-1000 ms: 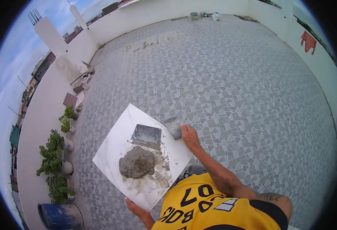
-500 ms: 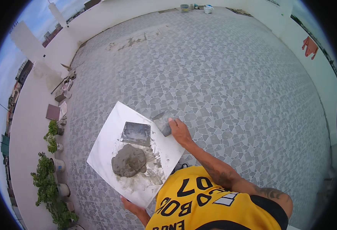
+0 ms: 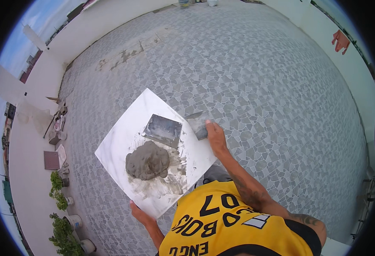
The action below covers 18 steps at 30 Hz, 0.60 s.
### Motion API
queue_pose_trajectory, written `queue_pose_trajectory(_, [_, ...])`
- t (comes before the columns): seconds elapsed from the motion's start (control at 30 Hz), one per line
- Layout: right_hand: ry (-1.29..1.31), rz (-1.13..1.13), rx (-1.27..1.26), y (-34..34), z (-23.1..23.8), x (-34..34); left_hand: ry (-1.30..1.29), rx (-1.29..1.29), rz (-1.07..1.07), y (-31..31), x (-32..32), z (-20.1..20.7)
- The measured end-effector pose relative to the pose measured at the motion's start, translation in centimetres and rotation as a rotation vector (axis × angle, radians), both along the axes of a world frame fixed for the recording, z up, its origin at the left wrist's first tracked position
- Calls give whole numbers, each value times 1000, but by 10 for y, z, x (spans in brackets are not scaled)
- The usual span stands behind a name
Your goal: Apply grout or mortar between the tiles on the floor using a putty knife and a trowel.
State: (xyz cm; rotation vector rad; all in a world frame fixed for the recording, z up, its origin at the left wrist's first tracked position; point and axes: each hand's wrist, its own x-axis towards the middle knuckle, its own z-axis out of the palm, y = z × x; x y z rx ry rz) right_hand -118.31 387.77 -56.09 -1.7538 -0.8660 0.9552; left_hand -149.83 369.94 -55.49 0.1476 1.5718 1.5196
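A white, faintly veined square tile (image 3: 123, 136) is held out in front of me. My left hand (image 3: 141, 214) grips its near-left edge, fingers partly hidden beneath it. On the tile lies a lump of wet grey mortar (image 3: 147, 160) with smears around it. A dark rectangular plate (image 3: 163, 129), smudged with mortar, rests flat just beyond the lump. At the tile's right edge my right hand (image 3: 216, 137) is closed on a thin, flat grey scraper-like plate (image 3: 197, 124), thumb on top. Whether this hand also bears the tile, I cannot tell.
Grey stone-patterned flooring (image 3: 256, 102) spreads around me, with a dried mortar patch (image 3: 130, 53) farther off. Potted plants (image 3: 61, 232) and tools (image 3: 59, 121) line the low white wall (image 3: 29, 170) at left. Buckets (image 3: 183, 3) stand at the far wall; a red cloth (image 3: 340, 42) hangs right.
The tile, with the mortar and dark plate on it, has risen farther up in view, both hands moving with it. The surroundings have shifted left and changed angle as my view turned.
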Motion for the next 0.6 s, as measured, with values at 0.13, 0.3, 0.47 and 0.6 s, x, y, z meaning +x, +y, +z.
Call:
queue_pose_trajectory(0.13, [-67,102,-31,129,-70,-3,-112,11,11,87,16,-76])
queue_pose_trajectory(0.3, [-115,218,-89,288,-173,-35,-44,-39,162,228,16,-183])
queue_pose_trajectory(0.47, [58,270,-13,433,-310,-68,-24,-31,193,368,-12,-314])
queue_pose_trajectory(0.6, [44,243,31,569,-441,-69,-21,-68,176,513,-26,-438])
